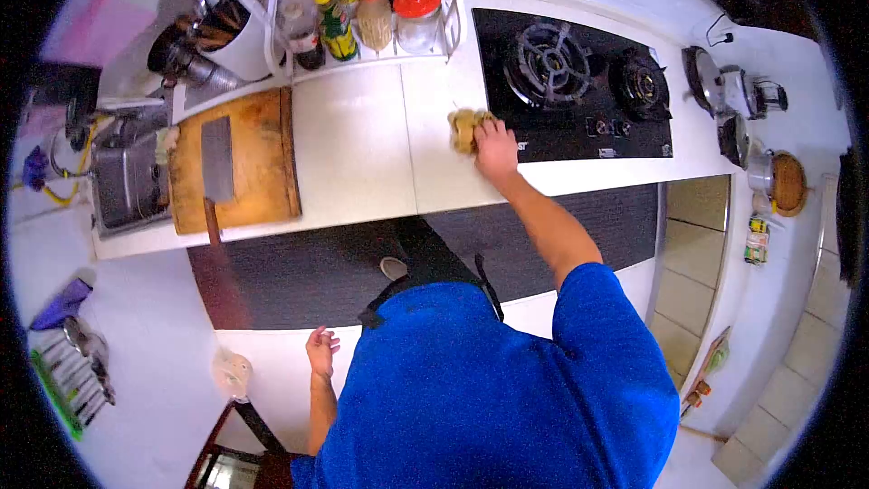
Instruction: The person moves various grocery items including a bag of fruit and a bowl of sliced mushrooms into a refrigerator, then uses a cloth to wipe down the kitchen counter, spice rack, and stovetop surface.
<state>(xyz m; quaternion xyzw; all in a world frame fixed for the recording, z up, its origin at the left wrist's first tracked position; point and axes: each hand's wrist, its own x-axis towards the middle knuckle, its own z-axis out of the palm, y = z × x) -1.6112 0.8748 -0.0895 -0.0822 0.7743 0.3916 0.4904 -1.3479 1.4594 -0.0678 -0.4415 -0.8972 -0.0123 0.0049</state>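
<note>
My right hand (496, 147) reaches forward and presses on a crumpled yellowish-brown cloth (464, 129). The cloth rests on the white countertop (353, 140), against the left edge of the black gas stove (579, 81). The fingers cover part of the cloth. Low at my left side hangs my left hand (322, 350), away from the counter, with loosely bent fingers apart and nothing in them.
A wooden cutting board (258, 158) carries a cleaver (217, 163) whose handle juts past the counter's front edge. Left of it is a sink (131, 186). A white rack (362, 62) at the back holds several bottles and a red-lidded jar (417, 18).
</note>
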